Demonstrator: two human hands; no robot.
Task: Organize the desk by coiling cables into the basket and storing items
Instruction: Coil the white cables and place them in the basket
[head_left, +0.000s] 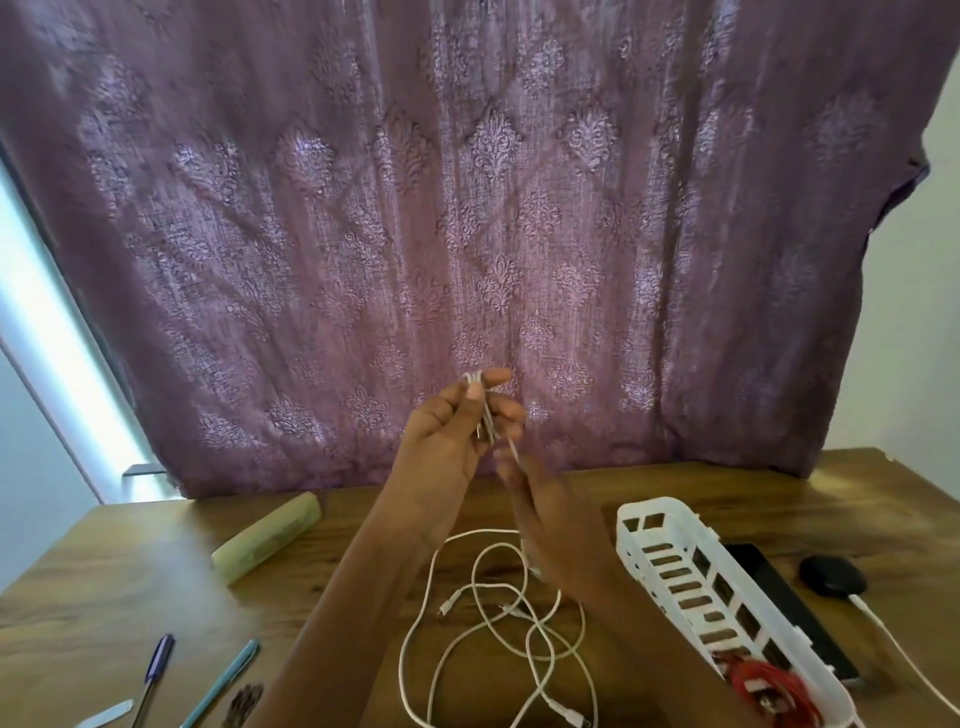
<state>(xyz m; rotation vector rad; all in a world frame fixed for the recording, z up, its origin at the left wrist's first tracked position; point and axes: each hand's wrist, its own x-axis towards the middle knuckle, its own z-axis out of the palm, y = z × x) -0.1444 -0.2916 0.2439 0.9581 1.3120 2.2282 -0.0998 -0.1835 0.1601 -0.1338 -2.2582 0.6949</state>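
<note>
My left hand is raised above the desk and pinches a small folded bundle of white cable between thumb and fingers. Just below it, blurred, my right hand has a strand of the same cable running along its fingers; how it grips I cannot tell. The rest of the white cable lies in loose loops on the wooden desk under my forearms. A white slotted plastic basket stands to the right, with a coiled red cable in its near end.
A pale green case lies at the left. Two pens and a small flat white stick sit at the front left. A black phone, a black round device and its white lead lie right of the basket. A purple curtain hangs behind.
</note>
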